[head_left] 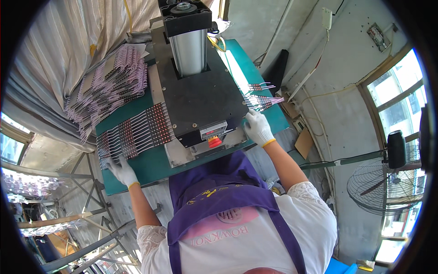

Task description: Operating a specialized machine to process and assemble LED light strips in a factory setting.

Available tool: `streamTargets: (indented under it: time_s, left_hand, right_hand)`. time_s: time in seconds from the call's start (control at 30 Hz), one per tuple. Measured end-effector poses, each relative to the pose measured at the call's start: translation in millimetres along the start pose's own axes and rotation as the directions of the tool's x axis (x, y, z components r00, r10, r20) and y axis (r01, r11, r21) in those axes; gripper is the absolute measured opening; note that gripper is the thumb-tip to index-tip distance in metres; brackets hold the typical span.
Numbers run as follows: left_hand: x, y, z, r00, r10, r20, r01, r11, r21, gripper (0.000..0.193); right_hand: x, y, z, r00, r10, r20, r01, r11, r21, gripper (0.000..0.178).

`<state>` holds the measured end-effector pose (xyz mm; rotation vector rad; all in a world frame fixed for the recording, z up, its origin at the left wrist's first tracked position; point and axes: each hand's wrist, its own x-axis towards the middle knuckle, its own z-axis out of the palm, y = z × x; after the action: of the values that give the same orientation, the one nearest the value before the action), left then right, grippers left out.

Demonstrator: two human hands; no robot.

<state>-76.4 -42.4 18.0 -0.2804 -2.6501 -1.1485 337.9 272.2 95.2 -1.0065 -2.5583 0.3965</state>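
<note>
Rows of dark rectangular modules joined by white wires [146, 128] lie flat to the left of a black press [200, 100] and run up to its side. My left hand [122, 171], in a white knitted glove, rests at the near left corner of these rows, its fingers apart and touching the end modules. On the press's right side, more wired modules [261, 101] stick out. My right hand [258, 128], gloved the same way, is at the press's right front corner beside them. Its fingers are bent together, and what they pinch is hidden.
A green table [150, 166] carries the press, which has a red knob [214, 142] in front and a silver cylinder [190, 52] on top. At the back left lies a heap of wired modules [112, 82], against a striped curtain [54, 55]. A fan [383, 185] stands right.
</note>
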Motion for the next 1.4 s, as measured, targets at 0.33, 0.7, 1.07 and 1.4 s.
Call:
streamTargets:
  time_s: [0.33,0.7,1.07,1.4]
  left_hand:
    - [95.0,-87.8,-11.7,0.734,-0.538,0.415,0.417,-0.127,-0.9,0.025]
    - [73.2,-22.2,-44.7,0.896,-0.06,0.439,0.438,0.277,-0.855,0.038]
    - [36.6,34.6,-53.0,0.92,0.055,0.387,0.358,0.278,-0.891,0.038]
    - [-70.4,96.0,-26.8,0.638,0.513,0.574,-0.525,0.835,-0.163,0.065]
  right_hand:
    - [67.4,4.8,-6.2,0.933,0.269,0.24,-0.21,0.946,-0.245,0.068]
    - [73.4,41.1,12.7,0.949,0.191,0.249,-0.168,0.979,-0.113,0.077]
    - [69.1,93.3,0.2,0.958,0.07,-0.278,-0.106,0.988,-0.117,0.03]
    - [45.4,183.7,-17.1,0.91,0.39,-0.143,-0.409,0.901,-0.145,0.043]
